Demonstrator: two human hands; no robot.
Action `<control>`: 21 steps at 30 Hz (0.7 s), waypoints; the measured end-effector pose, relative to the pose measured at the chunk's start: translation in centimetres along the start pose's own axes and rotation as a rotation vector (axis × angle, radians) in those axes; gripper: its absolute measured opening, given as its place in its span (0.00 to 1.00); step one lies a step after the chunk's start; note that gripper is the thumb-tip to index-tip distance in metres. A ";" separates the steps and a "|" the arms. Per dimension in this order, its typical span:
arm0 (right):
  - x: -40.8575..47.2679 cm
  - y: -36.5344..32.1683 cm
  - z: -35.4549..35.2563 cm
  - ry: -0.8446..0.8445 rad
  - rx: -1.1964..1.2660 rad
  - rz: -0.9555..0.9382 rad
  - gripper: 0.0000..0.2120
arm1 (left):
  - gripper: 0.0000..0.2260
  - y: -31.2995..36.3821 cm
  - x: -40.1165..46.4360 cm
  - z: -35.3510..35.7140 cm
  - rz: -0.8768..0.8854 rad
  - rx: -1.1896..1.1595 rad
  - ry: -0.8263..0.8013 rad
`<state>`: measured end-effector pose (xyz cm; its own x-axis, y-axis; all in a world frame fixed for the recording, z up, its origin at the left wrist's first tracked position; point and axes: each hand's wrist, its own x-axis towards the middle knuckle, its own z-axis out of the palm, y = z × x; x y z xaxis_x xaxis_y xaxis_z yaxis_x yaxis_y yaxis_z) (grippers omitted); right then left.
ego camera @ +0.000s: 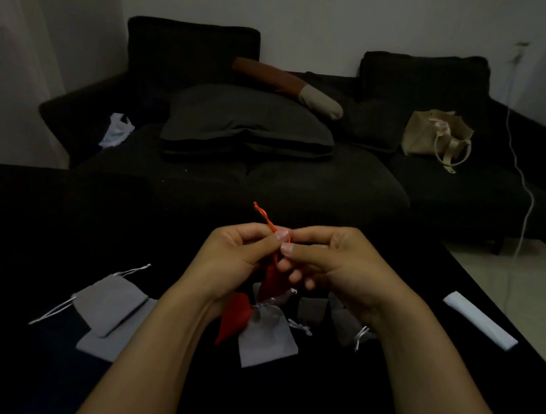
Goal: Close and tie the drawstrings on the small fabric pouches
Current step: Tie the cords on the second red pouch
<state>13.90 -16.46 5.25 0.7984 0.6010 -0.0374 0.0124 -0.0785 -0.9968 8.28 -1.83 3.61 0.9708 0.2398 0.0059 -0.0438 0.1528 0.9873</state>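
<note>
A small red pouch [270, 279] hangs between my two hands above the black table [41, 231]. My left hand [239, 254] and my right hand [323, 260] both pinch its orange-red drawstring [265, 218], whose knotted end sticks up past my fingers. A second red pouch [235, 318] lies below my left wrist. Grey pouches lie around it: two overlapping at the left [111, 304], one in the middle [266, 339], others partly hidden under my right wrist [349, 331].
A folded white piece [480, 320] lies near the table's right edge. Behind the table stands a dark sofa [302, 172] with cushions, a beige tote bag [438, 135] and a white plastic bag [117, 129]. A white cable [520, 173] hangs at the right.
</note>
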 end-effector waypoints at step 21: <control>0.1 0.1 -0.4 -0.015 0.115 0.041 0.07 | 0.07 1.2 -0.6 -1.0 0.059 0.025 -0.050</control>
<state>14.20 -16.71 5.18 0.7879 0.6108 -0.0787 -0.0902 -0.0120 -0.9959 7.41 -0.86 4.68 0.9774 0.1992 0.0712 -0.0957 0.1161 0.9886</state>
